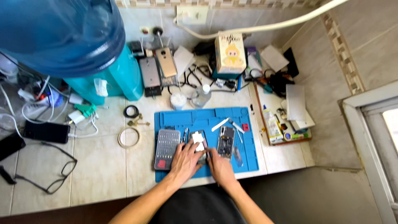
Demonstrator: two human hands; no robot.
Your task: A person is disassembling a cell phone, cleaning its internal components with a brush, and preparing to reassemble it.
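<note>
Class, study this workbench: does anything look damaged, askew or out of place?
Yes. An opened phone lies on the blue mat, its insides exposed. The left hand and right hand rest at another phone beside it.

single head cam, looks steeply down from well above the tiled counter [99, 166]; blue mat [199, 118] centred, wall at frame top, wide fisheye view, no second view.

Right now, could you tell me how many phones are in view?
5: one under the hands, an opened one beside it, two leaning by the dispenser, one black at left. Clutter may hide more.
</note>
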